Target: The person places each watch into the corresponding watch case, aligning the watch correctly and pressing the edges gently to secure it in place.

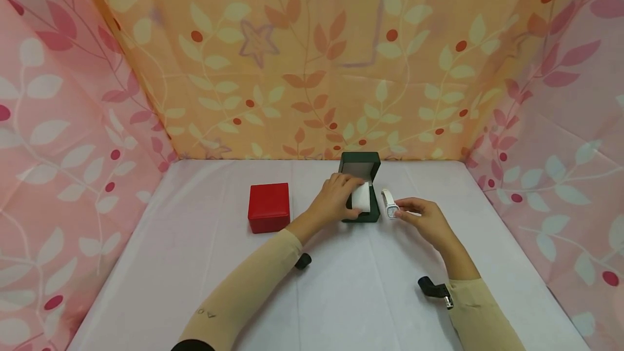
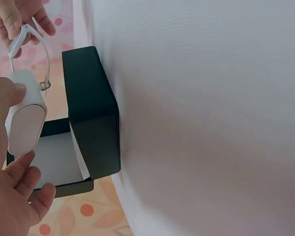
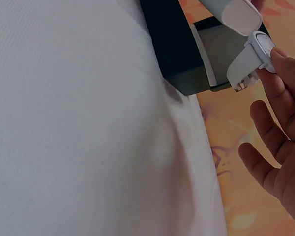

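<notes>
A dark green box (image 1: pixel 374 211) stands with its lid raised at the back of the table. Above it my left hand (image 1: pixel 336 197) grips a white watch cushion (image 1: pixel 361 197) between thumb and fingers; the left wrist view shows the cushion (image 2: pixel 27 118) lifted clear of the box. Just right of the box, my right hand (image 1: pixel 426 221) pinches a white wristwatch (image 1: pixel 391 209) by its case between thumb and forefinger. Its strap hangs in a loop, with the metal buckle (image 2: pixel 44 85) visible. In the right wrist view the other fingers (image 3: pixel 265 125) are spread away from the watch (image 3: pixel 246 61).
A closed red box (image 1: pixel 269 207) sits on the white-covered table (image 1: pixel 341 297), left of the green box. Patterned cloth walls (image 1: pixel 302 96) stand behind the table and on both sides. Black camera mounts (image 1: pixel 434 288) stick out from the wrists.
</notes>
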Available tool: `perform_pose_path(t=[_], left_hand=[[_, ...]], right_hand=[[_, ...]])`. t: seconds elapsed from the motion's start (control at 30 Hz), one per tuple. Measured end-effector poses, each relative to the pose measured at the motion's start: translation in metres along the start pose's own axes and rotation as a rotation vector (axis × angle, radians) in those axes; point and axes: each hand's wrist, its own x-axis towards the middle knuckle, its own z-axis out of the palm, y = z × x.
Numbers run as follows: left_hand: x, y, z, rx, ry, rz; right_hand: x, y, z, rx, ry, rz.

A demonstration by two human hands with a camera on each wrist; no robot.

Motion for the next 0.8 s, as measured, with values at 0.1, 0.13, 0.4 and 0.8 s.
perform_pose_path(t=[0.1,0.13,0.4,0.8], left_hand=[[-0.004,0.000,-0.005,0.012,-0.002,0.007],[-0.006,0.000,-0.007,0.015,-0.003,0.007],[-0.014,0.002,-0.013,0.058,0.004,-0.008],[-0.037,-0.001,-0.021,0.070,0.056,0.069]], right_hand=[[0.001,-0.005,0.003,0.015,0.000,-0.005],[0.001,-0.007,0.004,0.021,0.000,-0.009],[0.004,-0.020,0.012,0.053,-0.011,-0.047],[0.008,-0.040,0.029,0.099,-0.015,-0.067]])
